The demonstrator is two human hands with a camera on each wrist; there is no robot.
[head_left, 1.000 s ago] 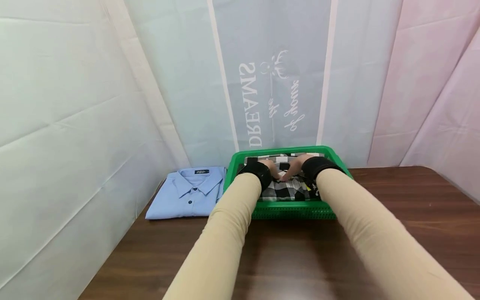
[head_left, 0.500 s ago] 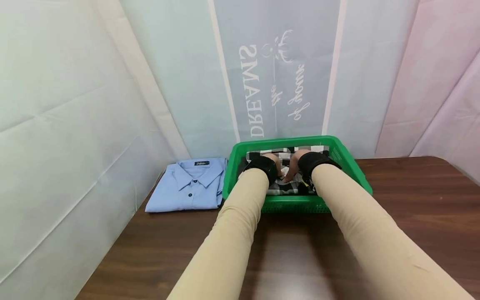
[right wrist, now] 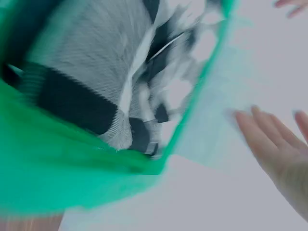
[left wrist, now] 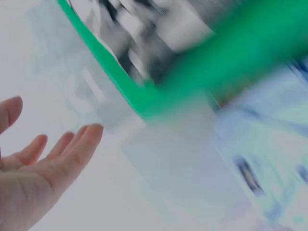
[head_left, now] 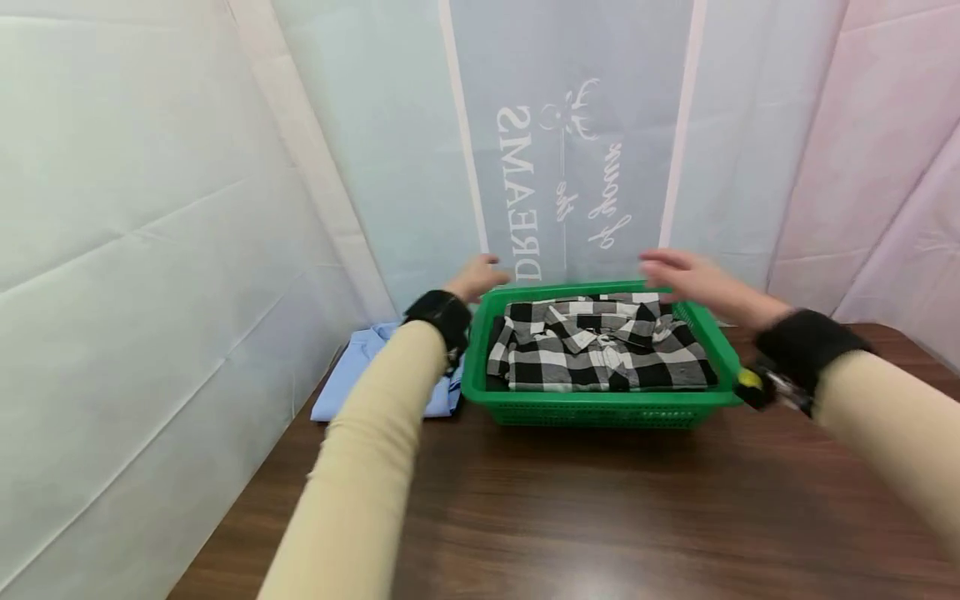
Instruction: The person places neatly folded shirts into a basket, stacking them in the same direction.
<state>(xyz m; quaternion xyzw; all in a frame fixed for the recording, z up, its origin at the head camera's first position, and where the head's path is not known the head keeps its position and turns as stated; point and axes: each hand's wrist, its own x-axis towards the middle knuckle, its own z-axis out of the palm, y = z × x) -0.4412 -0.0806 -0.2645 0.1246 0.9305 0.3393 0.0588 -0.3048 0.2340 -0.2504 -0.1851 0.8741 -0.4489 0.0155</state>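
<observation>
A folded black-and-white checked shirt (head_left: 600, 354) lies collar up inside a green plastic basket (head_left: 600, 400). My left hand (head_left: 477, 277) is raised over the basket's back left corner, its fingers straight and holding nothing; the left wrist view shows that hand (left wrist: 53, 168) apart from the green rim. Above the back right corner is my right hand (head_left: 693, 279), blurred, with its fingers extended and nothing in them. In the right wrist view, the shirt (right wrist: 91, 82) fills the basket close to its rim.
A folded light blue shirt (head_left: 345, 375) lies left of the basket, partly hidden behind my left forearm. The basket stands on a dark brown wooden table (head_left: 570, 492). A pale printed cloth (head_left: 570, 150) hangs directly behind it.
Both hands have come up off the checked shirt and moved apart, left hand to the left and right hand to the right. The shirt now shows fully in the basket.
</observation>
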